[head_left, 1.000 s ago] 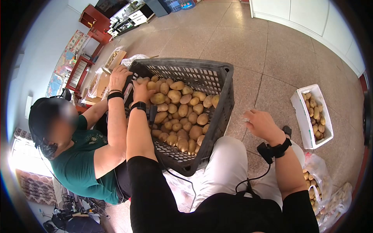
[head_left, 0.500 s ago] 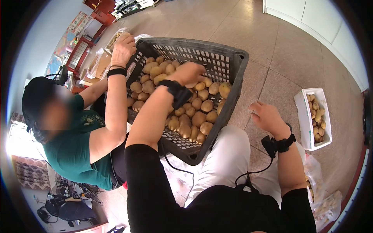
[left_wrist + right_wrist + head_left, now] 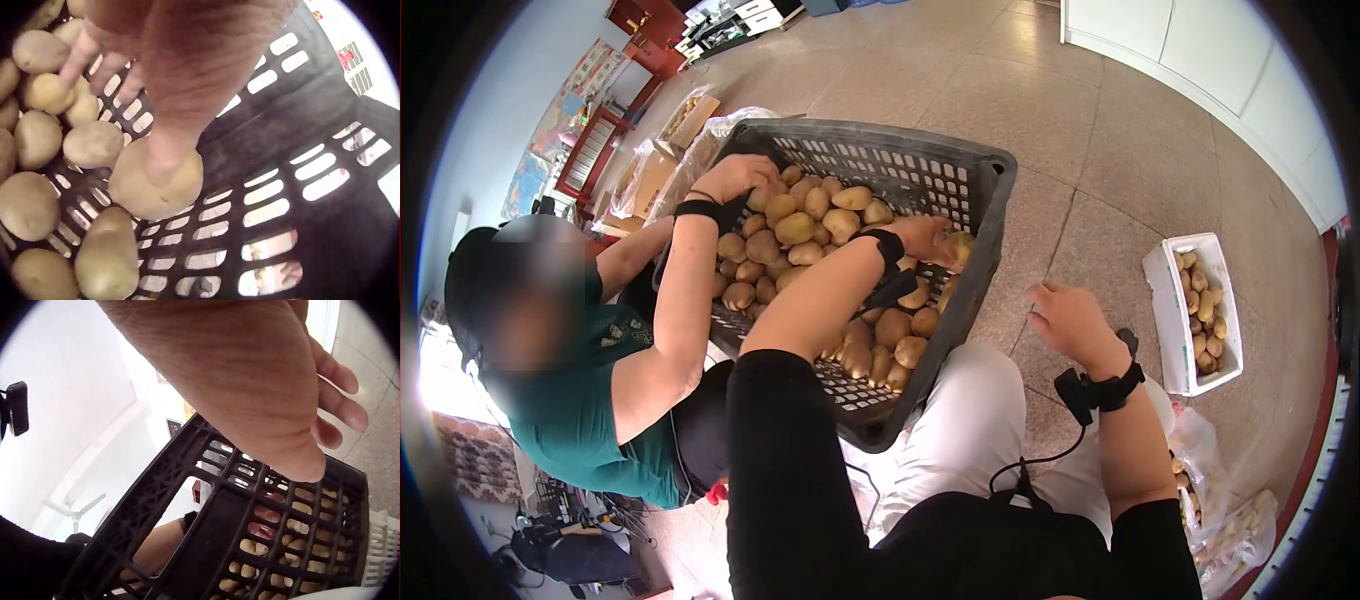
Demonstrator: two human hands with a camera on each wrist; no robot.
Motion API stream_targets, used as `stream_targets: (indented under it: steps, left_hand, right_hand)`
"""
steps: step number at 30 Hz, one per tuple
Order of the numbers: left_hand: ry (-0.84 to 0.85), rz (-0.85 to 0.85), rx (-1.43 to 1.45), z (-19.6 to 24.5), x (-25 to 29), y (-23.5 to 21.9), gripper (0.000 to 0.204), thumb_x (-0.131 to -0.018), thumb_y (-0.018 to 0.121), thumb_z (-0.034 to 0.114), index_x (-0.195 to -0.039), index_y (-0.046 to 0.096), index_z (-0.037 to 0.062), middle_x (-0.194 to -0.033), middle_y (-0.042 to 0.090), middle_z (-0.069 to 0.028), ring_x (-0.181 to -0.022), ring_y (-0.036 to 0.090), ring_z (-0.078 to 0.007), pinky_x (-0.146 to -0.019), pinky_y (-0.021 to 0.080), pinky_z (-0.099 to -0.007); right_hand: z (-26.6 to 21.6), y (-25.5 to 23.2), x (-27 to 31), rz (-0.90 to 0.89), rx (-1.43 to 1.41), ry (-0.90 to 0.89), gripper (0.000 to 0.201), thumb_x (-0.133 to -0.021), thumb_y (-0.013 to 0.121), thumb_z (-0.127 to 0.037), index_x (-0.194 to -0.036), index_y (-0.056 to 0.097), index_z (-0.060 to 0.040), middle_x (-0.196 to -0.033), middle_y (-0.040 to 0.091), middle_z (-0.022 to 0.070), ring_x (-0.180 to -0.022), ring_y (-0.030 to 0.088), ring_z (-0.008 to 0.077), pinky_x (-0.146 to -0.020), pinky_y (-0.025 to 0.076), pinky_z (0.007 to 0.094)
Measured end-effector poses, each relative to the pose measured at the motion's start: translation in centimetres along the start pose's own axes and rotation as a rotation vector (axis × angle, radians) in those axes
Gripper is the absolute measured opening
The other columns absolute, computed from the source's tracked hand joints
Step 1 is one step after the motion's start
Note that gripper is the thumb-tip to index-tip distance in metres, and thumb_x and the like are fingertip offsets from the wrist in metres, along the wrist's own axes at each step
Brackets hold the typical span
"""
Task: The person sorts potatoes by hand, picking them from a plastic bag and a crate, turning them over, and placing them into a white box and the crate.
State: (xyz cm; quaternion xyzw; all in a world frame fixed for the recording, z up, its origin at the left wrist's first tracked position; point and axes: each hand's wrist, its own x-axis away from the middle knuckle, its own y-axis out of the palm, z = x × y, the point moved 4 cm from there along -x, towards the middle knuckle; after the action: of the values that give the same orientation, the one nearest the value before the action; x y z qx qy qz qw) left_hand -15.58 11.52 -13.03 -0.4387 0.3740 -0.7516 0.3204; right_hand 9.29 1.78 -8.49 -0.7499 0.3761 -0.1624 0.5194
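In the head view, my left hand (image 3: 922, 238) reaches into a black plastic crate (image 3: 996, 215) of potatoes (image 3: 800, 228), low by its right-hand wall. The left wrist view shows the thumb touching the top of one round potato (image 3: 134, 187), the other fingers spread apart above the slotted bottom. My right hand (image 3: 1072, 318) hangs in the air right of the crate, its fingers loosely bent with nothing in them. In the right wrist view the crate's slatted side (image 3: 234, 519) is behind that hand, potatoes showing through the gaps.
On the left, another person in a green shirt (image 3: 590, 400) has a hand (image 3: 740, 180) among the potatoes at the crate's far left corner. A white foam box (image 3: 1160, 315) of potatoes stands on the floor at right, with clear plastic bags (image 3: 1245, 535) below it.
My left hand has moved from the crate's left side across the potatoes to the right-hand wall. The other person's hand has gone from the rim down into the crate. My right hand stays about level.
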Motion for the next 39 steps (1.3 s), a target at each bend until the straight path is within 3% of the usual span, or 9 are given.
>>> stream_targets:
  steps: [2,7,11,13,14,18,25,32,39]
  left_hand:
    - [-0.089,-0.275,-0.086,0.7,-1.2,0.7,0.085,-0.068,0.062,0.06,-0.13,0.041,0.0046,-0.124,0.05,-0.0206,-0.115,0.048,-0.0325,-0.095,0.038,-0.0382]
    - [0.09,-0.284,0.044,-4.9,-6.4,5.7,0.09,-0.066,0.064,0.06,-0.13,0.04,0.0019,-0.123,0.05,-0.0223,-0.118,0.046,-0.0321,-0.098,0.035,-0.0386]
    - [0.062,-0.11,0.148,-4.1,-5.1,4.1,0.083,-0.067,0.067,0.05,-0.127,0.041,-0.0008,-0.102,0.06,-0.0208,-0.079,0.064,-0.0301,-0.061,0.051,-0.0353]
    - [-0.09,-0.354,0.187,-4.2,-5.2,4.7,0.077,-0.068,0.067,0.046,-0.124,0.043,-0.001,-0.093,0.062,-0.0169,-0.054,0.059,-0.0228,-0.043,0.045,-0.0299]
    - [-0.308,-0.388,0.052,1.3,-1.6,0.5,0.031,-0.074,0.062,0.025,-0.098,0.062,0.0053,-0.085,0.064,-0.0085,-0.072,0.061,-0.0212,-0.063,0.047,-0.0323]
    - [-0.135,-0.361,0.14,-3.3,-4.7,4.1,0.093,-0.065,0.066,0.055,-0.133,0.029,0.0018,-0.083,0.063,-0.0124,-0.05,0.056,-0.0159,-0.042,0.043,-0.0266]
    - [0.091,-0.262,0.28,-8.6,-7.8,7.8,0.081,-0.068,0.066,0.048,-0.132,0.035,0.0074,-0.081,0.061,-0.0112,-0.048,0.051,-0.0157,-0.04,0.039,-0.025]
    - [-0.354,-0.197,0.552,-1.9,-2.1,1.1,0.049,-0.079,0.055,0.048,-0.091,0.062,0.0004,-0.077,0.059,-0.0103,-0.058,0.054,-0.0199,-0.043,0.04,-0.0307]
    - [-0.093,-0.199,0.261,0.3,-1.9,1.4,0.056,-0.078,0.057,0.045,-0.113,0.052,0.0018,-0.085,0.062,-0.0136,-0.068,0.059,-0.0219,-0.048,0.047,-0.0325]
  right_hand:
    - [-0.1,-0.2,0.0,0.026,-0.009,0.006,0.016,-0.074,0.059,-0.014,-0.084,0.052,-0.0045,-0.078,0.056,0.0128,-0.07,0.058,0.0343,-0.06,0.047,0.0419]
    - [-0.3,-1.1,0.1,0.08,-0.04,0.017,0.017,-0.073,0.06,-0.014,-0.084,0.053,-0.0044,-0.076,0.056,0.012,-0.069,0.059,0.0323,-0.059,0.047,0.0407]
    - [-0.7,-1.4,-0.3,0.001,-0.016,0.027,0.019,-0.073,0.061,-0.015,-0.086,0.053,-0.0044,-0.077,0.057,0.0124,-0.071,0.059,0.032,-0.06,0.047,0.0411]
    - [-0.8,-1.0,-0.4,-0.028,-0.035,0.034,0.02,-0.074,0.061,-0.015,-0.089,0.052,-0.005,-0.08,0.057,0.0129,-0.073,0.059,0.0327,-0.062,0.047,0.0418]
    - [-0.8,-0.7,-0.3,-0.025,-0.018,0.032,0.02,-0.074,0.061,-0.015,-0.089,0.052,-0.005,-0.08,0.057,0.0128,-0.073,0.059,0.0326,-0.062,0.047,0.0418]
    - [-0.7,-0.3,-0.2,-0.019,-0.025,0.017,0.02,-0.073,0.061,-0.015,-0.088,0.053,-0.0046,-0.08,0.057,0.0124,-0.074,0.059,0.0324,-0.062,0.047,0.0421]
    - [-0.2,-0.7,0.2,-0.039,-0.013,0.067,0.021,-0.073,0.061,-0.015,-0.09,0.054,-0.0035,-0.083,0.058,0.0123,-0.075,0.059,0.0325,-0.063,0.048,0.0418]
    - [-0.1,-1.6,0.5,-0.035,-0.02,0.082,0.021,-0.073,0.061,-0.015,-0.089,0.054,-0.0031,-0.083,0.058,0.0125,-0.076,0.059,0.0319,-0.065,0.048,0.0412]
    - [-0.7,-1.0,0.1,0.038,-0.027,0.019,0.014,-0.073,0.058,-0.011,-0.083,0.055,-0.0029,-0.077,0.058,0.0118,-0.071,0.06,0.0312,-0.06,0.049,0.0396]
